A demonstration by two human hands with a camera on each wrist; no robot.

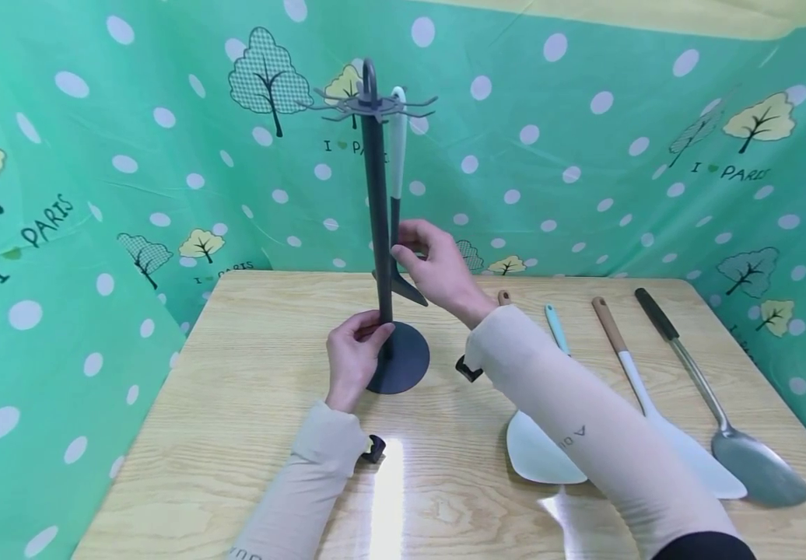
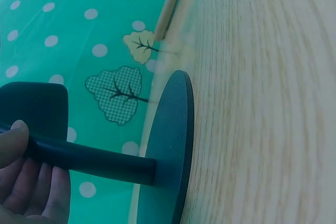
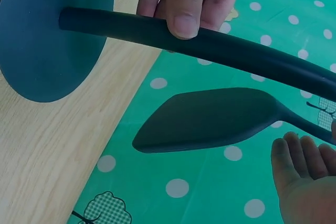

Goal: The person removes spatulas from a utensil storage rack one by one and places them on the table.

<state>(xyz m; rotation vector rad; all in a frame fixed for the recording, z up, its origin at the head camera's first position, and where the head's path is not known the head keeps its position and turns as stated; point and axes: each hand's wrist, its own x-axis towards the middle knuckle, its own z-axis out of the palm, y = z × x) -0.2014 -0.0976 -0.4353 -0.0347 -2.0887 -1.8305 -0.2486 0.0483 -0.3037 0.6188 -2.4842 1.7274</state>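
A black utensil stand with a ring of hooks at its top stands upright on a round base. Low on its pole, my left hand grips it, thumb on the near side in the right wrist view. Just behind the pole a spatula hangs nearly vertical, its white handle's end up among the hooks and its black blade low. Whether a hook bears it I cannot tell. My right hand pinches the spatula's dark neck between thumb and forefinger; the other fingers are loose below it.
To the right lie a metal turner with a black handle, a white turner with a brown handle, and a turquoise handle. A white blade is partly under my right sleeve. A polka-dot cloth hangs behind the table.
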